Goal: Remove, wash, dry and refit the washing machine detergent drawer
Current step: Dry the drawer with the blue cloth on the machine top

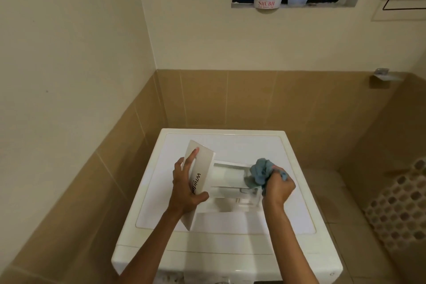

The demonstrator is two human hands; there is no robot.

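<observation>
While the left hand [187, 188] clamps the white plastic detergent drawer [230, 178] by its flat front panel [204, 166], thumb curled round the near edge and fingers spread across the outer face with one fingertip high on the panel, the right hand [277, 188] is fisted tight on a crumpled blue-grey cloth [260, 172]. Cloth wad is pressed into the drawer's compartment at the end away from the panel. Drawer lies over the top of the white washing machine [230, 242], lengthwise left to right, panel at left and tilted. Can't tell if it rests on the lid or hangs just above. Both forearms come in from the bottom edge. White bowl with red lettering [268, 1] on the window ledge; perforated white basket [401, 210] at right.
</observation>
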